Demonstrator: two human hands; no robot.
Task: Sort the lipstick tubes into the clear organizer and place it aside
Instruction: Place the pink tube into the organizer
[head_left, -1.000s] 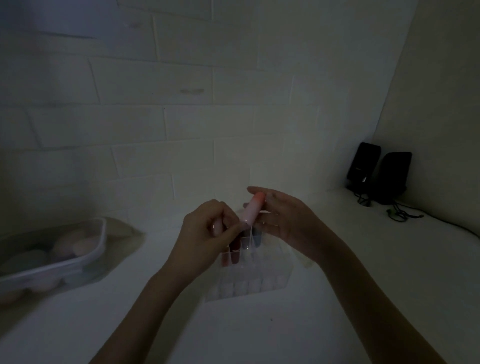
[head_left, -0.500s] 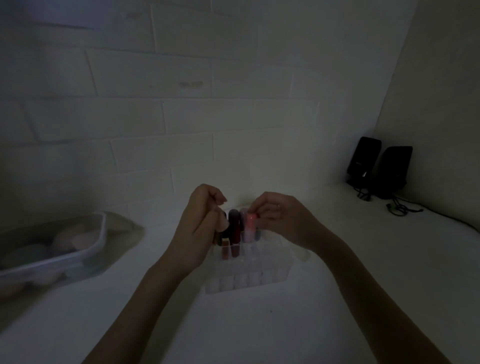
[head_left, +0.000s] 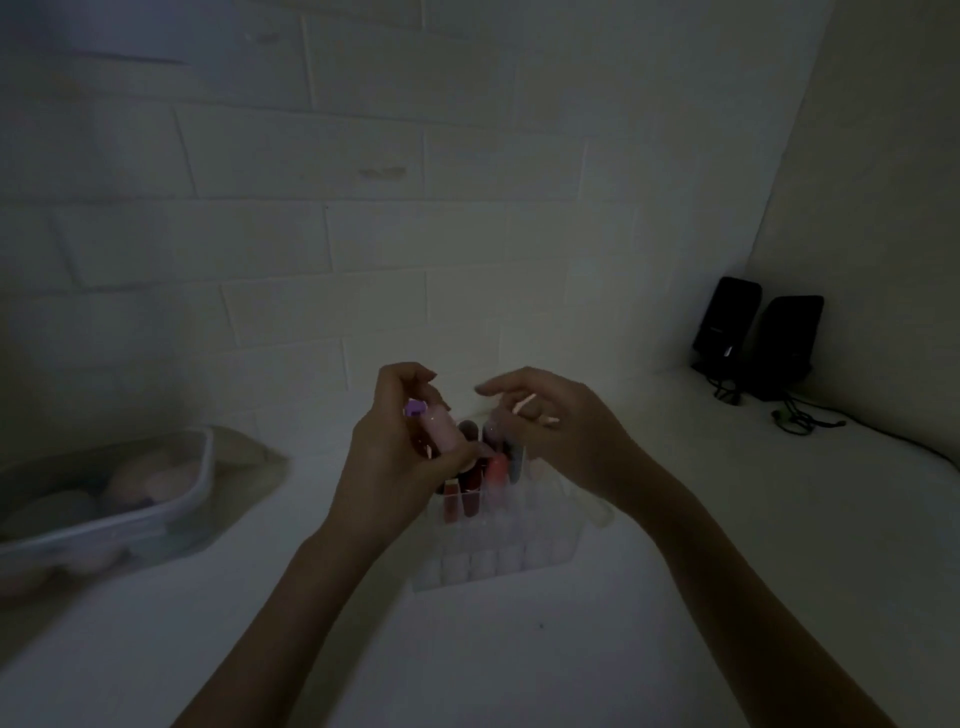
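Observation:
The clear organizer (head_left: 498, 561) stands on the white counter in front of me, with several lipstick tubes upright in its back slots. A coral-capped tube (head_left: 496, 470) stands among them, beside dark red ones (head_left: 470, 493). My left hand (head_left: 395, 462) is above the organizer's left side, closed around a pale pink tube with a purple cap (head_left: 434, 428), held tilted. My right hand (head_left: 561, 431) hovers over the back right slots with fingers spread; nothing is in it. The scene is dim.
A clear plastic tub (head_left: 104, 499) with pale rounded items sits at the left on a beige cloth. Two black speakers (head_left: 758, 338) with cables stand in the right corner. A tiled wall rises close behind the organizer.
The coral-capped tube went from my right hand into a back slot, and that hand let go and opened. My left hand now holds up a purple-capped pink tube.

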